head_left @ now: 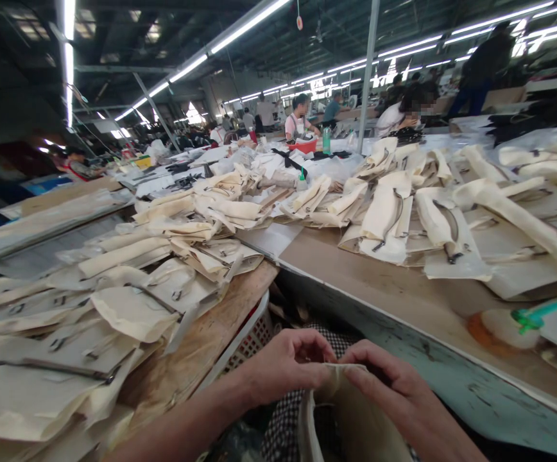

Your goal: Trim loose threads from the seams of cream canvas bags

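Low in the frame I hold a cream fabric piece [350,423] over my lap. My left hand [285,366] is curled, pinching its top edge from the left. My right hand [394,385] grips the same edge from the right, fingers bent over it. The two hands almost touch at the fabric's upper rim. Checked cloth [283,423] lies beneath the piece.
Heaps of cream fabric pieces with dark zippers [129,301] cover the wooden table at left and the long bench [403,212] ahead. A white plastic basket [249,340] sits under the table edge. A green-tipped bottle [514,324] lies at right. Several people work at the back.
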Action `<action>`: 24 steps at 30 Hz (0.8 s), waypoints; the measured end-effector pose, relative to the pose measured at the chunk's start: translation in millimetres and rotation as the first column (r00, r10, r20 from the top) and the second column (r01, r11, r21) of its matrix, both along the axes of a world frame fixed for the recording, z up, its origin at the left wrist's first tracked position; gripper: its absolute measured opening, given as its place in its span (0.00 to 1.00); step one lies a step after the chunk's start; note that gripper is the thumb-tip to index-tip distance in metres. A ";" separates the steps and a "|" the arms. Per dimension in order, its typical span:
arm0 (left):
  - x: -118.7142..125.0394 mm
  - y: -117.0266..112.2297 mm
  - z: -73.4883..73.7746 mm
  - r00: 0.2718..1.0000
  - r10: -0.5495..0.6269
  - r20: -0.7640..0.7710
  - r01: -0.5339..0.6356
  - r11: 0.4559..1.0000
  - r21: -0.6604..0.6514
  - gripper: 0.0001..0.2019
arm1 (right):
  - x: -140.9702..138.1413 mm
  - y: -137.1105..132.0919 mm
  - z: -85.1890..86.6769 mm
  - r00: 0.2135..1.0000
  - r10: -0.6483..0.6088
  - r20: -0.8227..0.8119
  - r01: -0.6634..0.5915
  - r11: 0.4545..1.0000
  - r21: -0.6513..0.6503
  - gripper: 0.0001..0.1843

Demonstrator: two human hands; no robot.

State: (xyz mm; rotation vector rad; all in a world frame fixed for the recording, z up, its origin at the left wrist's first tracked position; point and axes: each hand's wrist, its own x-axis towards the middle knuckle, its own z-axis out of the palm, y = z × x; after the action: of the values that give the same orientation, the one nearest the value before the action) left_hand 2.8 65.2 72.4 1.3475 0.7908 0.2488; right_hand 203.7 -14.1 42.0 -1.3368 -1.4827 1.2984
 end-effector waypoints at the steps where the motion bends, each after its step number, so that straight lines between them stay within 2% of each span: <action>1: -1.3 -10.0 4.2 0.999 0.036 -0.036 -0.034 0.998 0.059 0.15 | -1.9 -1.1 -0.1 1.000 0.002 0.015 -0.002 1.000 0.023 0.14; 3: -2.9 -29.3 12.1 0.984 0.104 -0.142 -0.066 0.965 0.253 0.25 | -6.4 -2.7 -0.3 1.000 -0.005 0.030 0.003 0.999 0.052 0.15; 6: -2.6 -51.3 17.3 0.943 0.270 -0.194 -0.130 0.836 0.534 0.30 | -13.6 -4.3 -2.1 0.999 -0.005 0.047 0.001 0.997 0.079 0.14; 8: -1.9 -59.7 14.9 0.923 0.352 -0.153 -0.157 0.711 0.686 0.25 | -17.8 -5.6 -4.5 0.999 -0.008 0.046 0.003 0.994 0.112 0.14; 10: -2.1 -64.1 9.6 0.912 0.397 -0.108 -0.158 0.580 0.799 0.16 | -20.9 -7.3 -7.4 0.999 -0.019 0.038 0.013 0.989 0.149 0.15; 12: -3.5 -66.4 3.9 0.899 0.429 -0.090 -0.147 0.487 0.861 0.10 | -22.4 -9.3 -9.8 0.999 -0.033 0.037 0.026 0.984 0.176 0.14; 16: -6.1 -70.1 -3.1 0.862 0.495 -0.108 -0.130 0.422 0.897 0.06 | -22.0 -13.4 -10.4 0.998 -0.044 0.046 0.034 0.979 0.199 0.14; 19: -4.1 -72.7 -2.5 0.857 0.509 -0.078 -0.132 0.364 0.922 0.03 | -21.0 -16.0 -8.4 0.997 -0.048 0.055 0.035 0.975 0.219 0.14; 24: 1.7 -75.0 2.1 0.869 0.491 -0.069 -0.080 0.276 0.958 0.07 | -21.3 -19.2 -8.7 0.995 -0.068 0.070 0.047 0.964 0.260 0.14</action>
State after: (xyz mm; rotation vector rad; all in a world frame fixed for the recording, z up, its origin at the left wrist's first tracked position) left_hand 4.5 -9.7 74.5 2.4285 1.3169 0.9113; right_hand 182.3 -33.2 33.4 -1.2607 -1.5936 0.9863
